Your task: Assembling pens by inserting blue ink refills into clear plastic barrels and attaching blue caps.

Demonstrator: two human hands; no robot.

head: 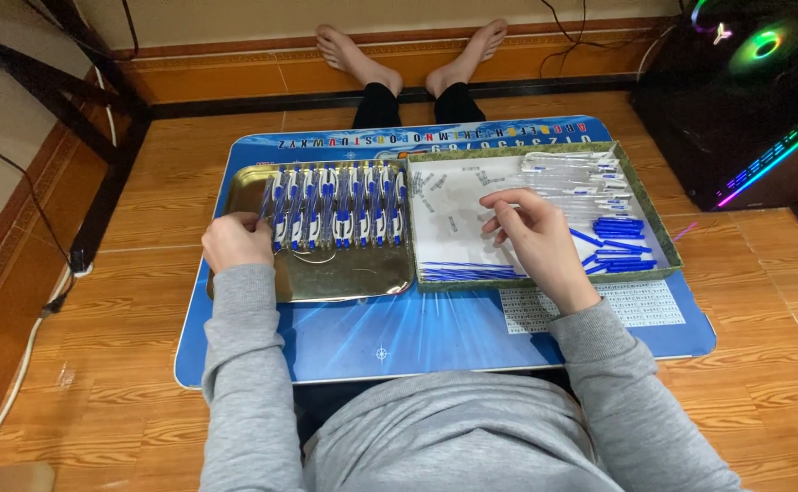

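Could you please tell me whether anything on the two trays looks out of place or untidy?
Nothing stands out. The finished pens lie in a neat row in the gold tray, and the blue refills and caps sit sorted inside the green tray.

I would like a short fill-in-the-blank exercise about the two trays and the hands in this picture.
1. The row of finished pens lies in the ____ tray.
2. The right hand is over the tray with a ____ lining.
3. The left hand rests at the ____ end of the pen row.
4. The loose refills are ____ in colour.

Missing words: gold; white; left; blue
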